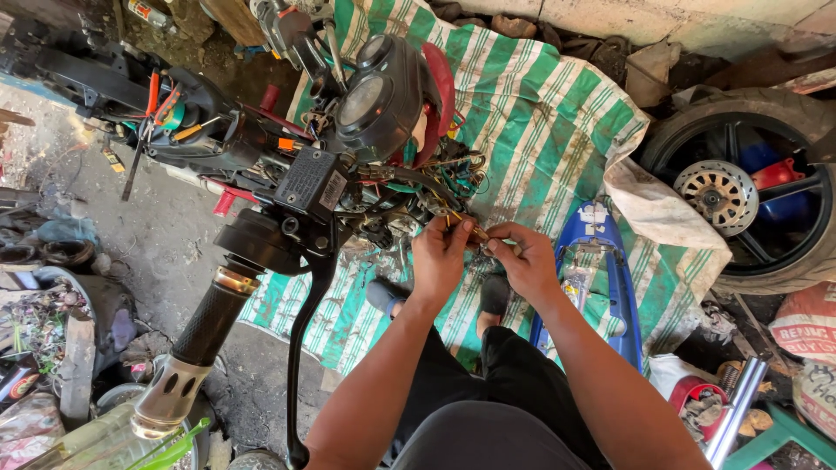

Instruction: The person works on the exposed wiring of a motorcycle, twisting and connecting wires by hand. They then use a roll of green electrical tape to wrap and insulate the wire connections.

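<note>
While both hands sit together just below the stripped handlebar cluster, the thing they work on is a small brass-coloured connector (477,232) at the end of a wire bundle (435,187) that hangs out of the bike's headset.

Left hand (440,257): fingers pinched on the left end of the connector, thumb on top, wrist coming up from below. Right hand (525,261): fingertips pinched on the right end, closed on it too. So both hands are clamped on the same part, touching it from opp. sides, nearly fingertip to fingertip.

Key relation: connector's long axis runs roughly left-right, slightly down toward the right hand, and lies between the two hands. Wires lead up and left from it into the harness, so the left hand is nearer the harness side, the right hand on the free end. Neither is clearly closer to the part itself, approx. equal.

Around: speedometer (379,91) above, brake lever (300,348) and handlebar grip (205,326) to the left, green-white striped tarp (540,113) on the floor beneath, blue fairing panel (614,287) just right of the right forearm, wheel (749,196) far right. Can't tell if the connector is mated or apart, too small.
</note>
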